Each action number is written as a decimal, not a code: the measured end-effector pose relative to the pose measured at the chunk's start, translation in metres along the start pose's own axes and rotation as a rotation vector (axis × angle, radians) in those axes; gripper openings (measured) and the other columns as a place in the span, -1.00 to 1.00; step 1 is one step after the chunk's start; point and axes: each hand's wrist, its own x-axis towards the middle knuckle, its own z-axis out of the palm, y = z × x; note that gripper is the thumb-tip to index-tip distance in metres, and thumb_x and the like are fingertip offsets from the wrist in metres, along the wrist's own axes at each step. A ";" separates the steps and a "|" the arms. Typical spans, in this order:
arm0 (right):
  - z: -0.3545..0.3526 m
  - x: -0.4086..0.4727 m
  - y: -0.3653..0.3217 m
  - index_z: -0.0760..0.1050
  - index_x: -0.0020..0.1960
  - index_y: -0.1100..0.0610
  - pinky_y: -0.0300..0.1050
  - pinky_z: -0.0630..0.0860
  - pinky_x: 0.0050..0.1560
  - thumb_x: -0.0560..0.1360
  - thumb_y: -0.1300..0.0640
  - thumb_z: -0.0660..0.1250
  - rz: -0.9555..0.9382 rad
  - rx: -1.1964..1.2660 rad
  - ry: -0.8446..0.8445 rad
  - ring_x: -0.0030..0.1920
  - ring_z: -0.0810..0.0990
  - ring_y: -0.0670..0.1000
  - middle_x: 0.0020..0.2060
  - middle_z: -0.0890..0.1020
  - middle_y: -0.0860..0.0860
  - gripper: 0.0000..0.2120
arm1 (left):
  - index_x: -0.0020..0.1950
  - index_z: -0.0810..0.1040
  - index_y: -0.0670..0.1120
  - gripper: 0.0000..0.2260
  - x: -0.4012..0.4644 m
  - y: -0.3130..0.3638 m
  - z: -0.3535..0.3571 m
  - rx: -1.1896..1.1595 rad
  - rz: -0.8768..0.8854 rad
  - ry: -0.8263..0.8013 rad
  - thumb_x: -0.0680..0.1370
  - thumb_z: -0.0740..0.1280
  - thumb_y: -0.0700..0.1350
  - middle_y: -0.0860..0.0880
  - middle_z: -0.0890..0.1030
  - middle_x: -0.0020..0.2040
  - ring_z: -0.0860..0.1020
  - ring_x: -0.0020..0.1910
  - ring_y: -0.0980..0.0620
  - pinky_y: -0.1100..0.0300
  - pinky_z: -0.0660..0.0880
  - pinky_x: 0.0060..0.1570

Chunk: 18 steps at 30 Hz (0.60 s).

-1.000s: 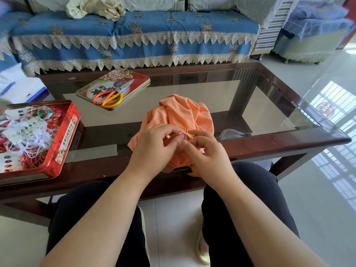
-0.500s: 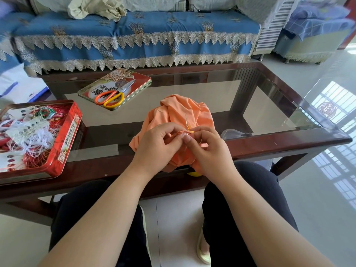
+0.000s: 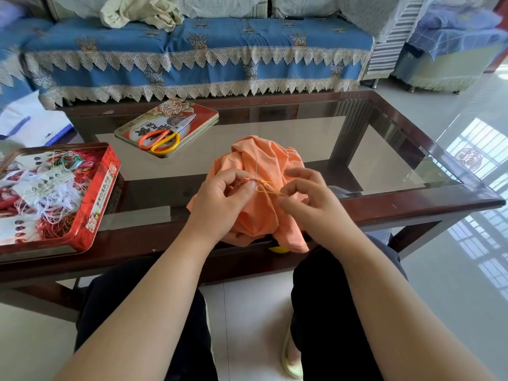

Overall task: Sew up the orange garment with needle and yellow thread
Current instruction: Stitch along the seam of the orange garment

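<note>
The orange garment (image 3: 261,215) lies bunched at the near edge of the glass table (image 3: 384,149), partly hanging over it. My left hand (image 3: 222,199) pinches a fold of the cloth, and the needle (image 3: 256,171) stands upright out of that fold by the thumb. Yellow thread (image 3: 270,188) runs from the needle's base to the right. My right hand (image 3: 308,196) pinches that thread between thumb and forefinger, a little apart from the left hand.
A red tin (image 3: 90,199) full of tangled threads sits at the table's left. Its lid (image 3: 176,116) lies further back with orange-yellow scissors (image 3: 162,138) on it. A blue-covered sofa (image 3: 192,50) stands behind the table. My knees are under the near edge.
My right hand has moved off to the right, away from the left hand, drawing the yellow thread with it. The needle now stands exposed in the fold that the left hand holds.
</note>
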 end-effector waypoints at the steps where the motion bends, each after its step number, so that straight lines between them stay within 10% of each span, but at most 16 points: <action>1: -0.005 0.003 -0.001 0.56 -0.17 0.06 -0.27 0.37 0.14 0.52 0.12 0.35 0.010 0.033 0.009 0.19 0.45 -0.15 0.18 0.46 -0.13 -0.91 | -0.09 0.57 0.23 -0.90 0.000 0.000 0.000 -0.002 -0.012 -0.014 0.57 0.33 0.01 0.17 0.58 -0.03 0.51 0.00 0.20 0.31 0.43 -0.09; 7: -0.017 0.021 -0.008 0.57 -0.10 0.18 -0.25 0.37 -0.38 0.57 0.06 0.30 0.105 0.331 0.011 -0.41 0.36 -0.07 -0.42 0.45 -0.01 -0.80 | -0.02 0.55 0.24 -0.93 -0.001 0.003 0.002 0.009 -0.021 -0.079 0.58 0.32 0.04 0.24 0.53 0.02 0.47 0.02 0.29 0.40 0.38 -0.10; 18: -0.006 0.046 -0.012 0.41 -0.11 0.17 -0.33 0.32 -0.54 0.62 0.22 0.20 0.223 0.722 -0.122 -0.48 0.40 -0.11 -0.37 0.49 0.01 -0.87 | -0.03 0.56 0.21 -0.93 0.000 -0.001 0.003 0.004 0.022 -0.075 0.58 0.32 0.02 0.23 0.56 0.01 0.50 0.04 0.27 0.41 0.42 -0.09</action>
